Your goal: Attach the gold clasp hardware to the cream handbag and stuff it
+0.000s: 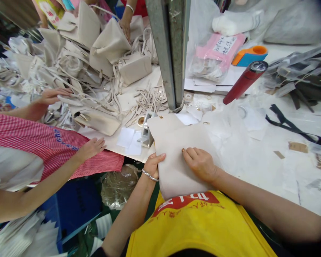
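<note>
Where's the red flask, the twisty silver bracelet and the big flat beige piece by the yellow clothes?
Red flask (244, 84): head view, middle of its body.
Silver bracelet (149, 175): head view, middle of its visible band.
Flat beige piece (173, 167): head view, bare upper surface.

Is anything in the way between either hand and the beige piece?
Nothing visible blocks either hand: the left hand holds the beige piece by its left edge, thumb on top, and the right hand is over its upper face. A small brown bit shows at the right fingers, too small to identify.
</note>
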{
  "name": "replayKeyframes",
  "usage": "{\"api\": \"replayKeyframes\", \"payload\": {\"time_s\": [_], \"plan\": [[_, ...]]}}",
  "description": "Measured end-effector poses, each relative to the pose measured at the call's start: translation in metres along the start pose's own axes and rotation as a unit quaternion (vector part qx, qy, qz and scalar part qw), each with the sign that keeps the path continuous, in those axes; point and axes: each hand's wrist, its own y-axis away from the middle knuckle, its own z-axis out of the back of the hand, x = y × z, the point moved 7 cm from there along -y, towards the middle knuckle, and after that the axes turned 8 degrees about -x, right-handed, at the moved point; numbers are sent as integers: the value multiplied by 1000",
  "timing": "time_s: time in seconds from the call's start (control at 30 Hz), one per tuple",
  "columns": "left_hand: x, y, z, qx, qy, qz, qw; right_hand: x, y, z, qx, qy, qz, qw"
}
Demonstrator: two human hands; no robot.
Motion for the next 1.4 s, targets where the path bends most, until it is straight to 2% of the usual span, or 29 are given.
{"api": "replayKeyframes", "payload": {"time_s": [0.1,0.17,0.27,0.33,0.4,0.47,0.57,0.77,1.17,1.4], "plan": [[0,1,1,-2,-2,1,1000,2,-2,0,-11,4,43,999],[-1,2,1,-3,-1,-1,1000,-2,-3,1,-31,-20,35,999],[-2,2,3,-6,2,-9,1000,-19,-3,8,-89,-110,-76,987],[-2,0,6,-7,1,-13,1000,-35,2,11,-122,-181,-192,957],[-1,-1,8,-7,2,-14,1000,-45,10,11,-127,-225,-287,923],[0,-3,11,-4,7,-15,1000,-48,16,10,-105,-244,-329,906],[2,-5,14,2,15,-10,1000,-39,16,9,-77,-286,-314,902],[6,-5,19,7,27,-17,999,-18,15,5,-75,-330,-289,895],[18,-2,17,32,46,2,998,13,21,-1,-8,-202,-229,952],[27,-4,23,39,67,21,997,15,25,-6,-11,-208,-233,950]]}}
